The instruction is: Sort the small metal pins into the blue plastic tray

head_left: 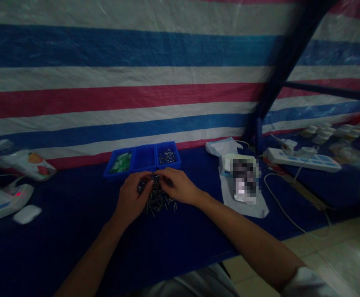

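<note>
At the left of the frame, on a dark blue desk [74,198], a clear bottle with a fruit-printed label [33,165] leans behind a white power strip [22,196] showing a red light; a small white case [27,214] lies just below them. Left of centre, a blue three-compartment tray [144,156] sits against the striped tarp [130,99], with green pieces [121,163] in its left compartment and small metal pins [167,156] in its right one.

Below the tray, the left hand [133,192] bends around the left side of a loose pile of dark metal pins [158,201] near the centre of the frame. Its fingers are curled, thumb toward the pile; whether they grip any pins, I cannot tell. The right hand [180,185] reaches in at the pile's upper right, its fingers also bent inward — too dark there to tell whether they are closed on anything.

Right of centre, a white sheet [257,210] lies under a pixelated item [244,181], with crumpled white wrapping [223,146] above it. Farther right come a slanted dark post [269,95], a looping white cable [272,201] and a second power strip [306,161] carrying plugs — then white-capped jars [323,134] near the right edge.
</note>
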